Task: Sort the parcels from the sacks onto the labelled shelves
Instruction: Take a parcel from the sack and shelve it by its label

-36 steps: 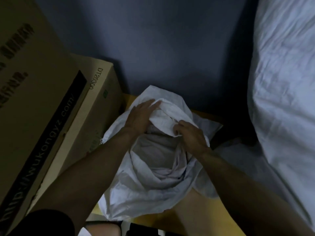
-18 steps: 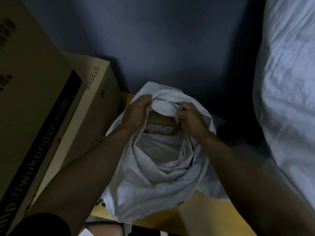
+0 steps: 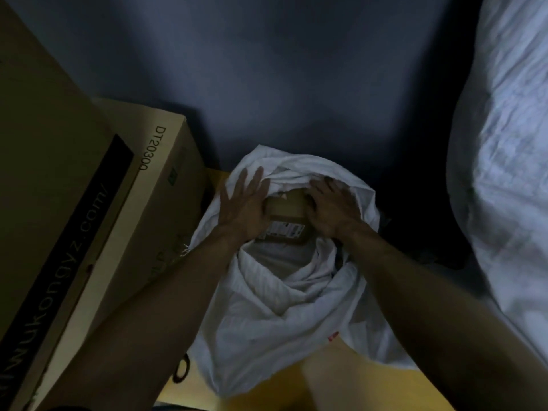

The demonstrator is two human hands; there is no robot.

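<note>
A white woven sack stands open in the middle on a yellow surface. In its mouth sits a small brown cardboard parcel with a white printed label facing me. My left hand lies with straight, spread fingers on the sack's far rim, its thumb side against the parcel's left edge. My right hand lies flat over the sack's fabric at the parcel's right edge, thumb touching the box. The rest of the sack's contents are hidden.
A big brown carton with a black printed stripe fills the left. A second carton marked DT20300 stands behind it, close to the sack. A bulky white sack rises on the right. Dark blue floor lies beyond.
Both hands let go of the pinched sack rim and spread flat on either side of the parcel. More of the parcel now shows in the sack's mouth.
</note>
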